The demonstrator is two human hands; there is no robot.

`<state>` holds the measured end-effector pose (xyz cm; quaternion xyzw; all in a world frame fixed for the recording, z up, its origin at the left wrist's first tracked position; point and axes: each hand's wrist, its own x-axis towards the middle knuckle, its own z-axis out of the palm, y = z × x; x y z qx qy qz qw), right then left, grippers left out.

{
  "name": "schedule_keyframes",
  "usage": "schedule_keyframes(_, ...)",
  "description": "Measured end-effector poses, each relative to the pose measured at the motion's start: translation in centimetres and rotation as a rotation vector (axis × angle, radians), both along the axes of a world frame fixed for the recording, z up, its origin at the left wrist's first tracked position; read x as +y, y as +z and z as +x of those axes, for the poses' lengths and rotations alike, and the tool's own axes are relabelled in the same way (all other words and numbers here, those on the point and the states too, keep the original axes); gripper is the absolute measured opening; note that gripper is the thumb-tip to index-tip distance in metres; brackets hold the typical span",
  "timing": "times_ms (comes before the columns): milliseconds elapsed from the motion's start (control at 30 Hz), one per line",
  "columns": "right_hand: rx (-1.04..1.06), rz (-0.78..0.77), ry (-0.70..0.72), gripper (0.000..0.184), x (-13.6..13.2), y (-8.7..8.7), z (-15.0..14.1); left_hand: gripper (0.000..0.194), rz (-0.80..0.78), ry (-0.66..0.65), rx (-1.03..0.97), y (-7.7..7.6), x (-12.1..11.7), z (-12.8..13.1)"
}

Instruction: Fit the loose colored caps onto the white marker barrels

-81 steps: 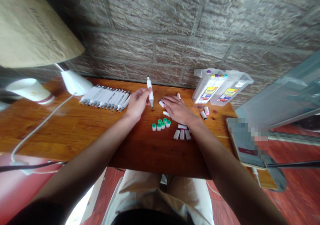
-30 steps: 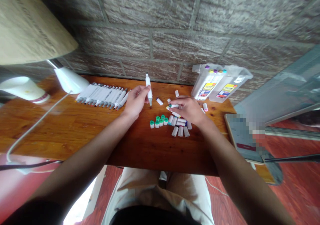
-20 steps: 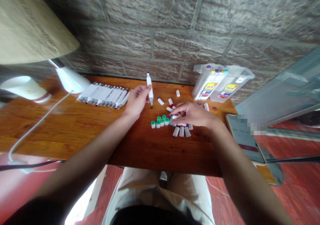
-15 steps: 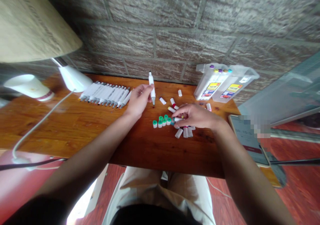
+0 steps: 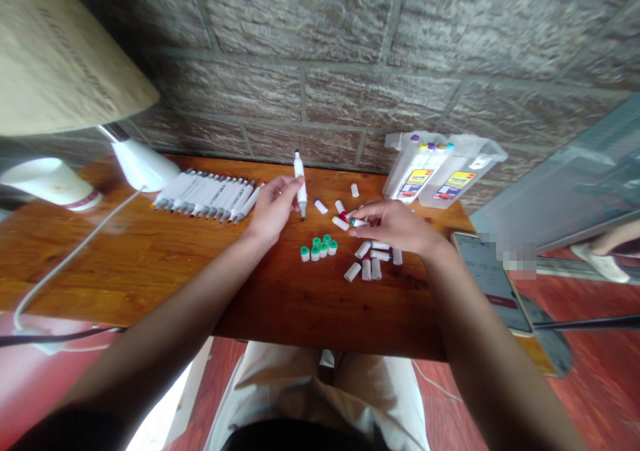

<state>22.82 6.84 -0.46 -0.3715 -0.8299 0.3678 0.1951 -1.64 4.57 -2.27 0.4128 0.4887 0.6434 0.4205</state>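
My left hand (image 5: 277,205) pinches an uncapped white marker (image 5: 300,183), held upright with a dark tip at each end. To its right, my right hand (image 5: 387,223) grips a small white marker cap (image 5: 358,223) with a teal end, between thumb and fingers. Loose caps lie around it: a yellow-ended cap (image 5: 341,223), a red-ended cap (image 5: 341,208) and a blue-ended cap (image 5: 321,206). Several green-topped caps (image 5: 315,253) stand upright in a cluster between the hands. Nearer me, several more white caps (image 5: 353,271) lie on their sides.
A row of uncapped markers (image 5: 205,194) lies left of my left hand. Clear plastic marker cases (image 5: 440,177) stand at the back right, one holding some capped markers. A phone (image 5: 493,284) rests at the right edge. A lamp (image 5: 143,164) and paper cup (image 5: 55,184) stand left. Someone's foot (image 5: 600,262) shows at far right.
My right hand picked up a teal-ended cap, moved toward me over the pile, then back away with a cap. Some pile caps have shifted. My left hand keeps the marker. A foot has appeared.
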Motion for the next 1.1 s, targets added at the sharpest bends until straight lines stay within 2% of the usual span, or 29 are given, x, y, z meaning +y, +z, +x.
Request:
schedule_keyframes(233,0.233,-0.001,-0.008,0.034,-0.7,0.0,-1.3,0.027,-0.039,-0.035,-0.061,0.4,-0.2,0.1)
schedule_keyframes(367,0.276,0.03,-0.037,0.032,-0.8,-0.1,-1.5,0.025,-0.059,-0.078,-0.118,0.5,-0.3,0.3)
schedule_keyframes(567,0.336,-0.045,-0.013,0.033,-0.8,-0.3,-1.6,0.026,-0.074,-0.154,-0.173,0.6,-0.2,0.0)
schedule_keyframes(933,0.271,0.017,0.003,0.025,-0.7,-0.5,-1.6,0.026,-0.08,-0.213,-0.181,0.1,-0.1,-0.3)
schedule_keyframes(1100,0.241,0.018,-0.006,0.028,-0.8,-0.5,-1.6,0.023,-0.081,-0.243,-0.189,0.3,-0.3,-0.2)
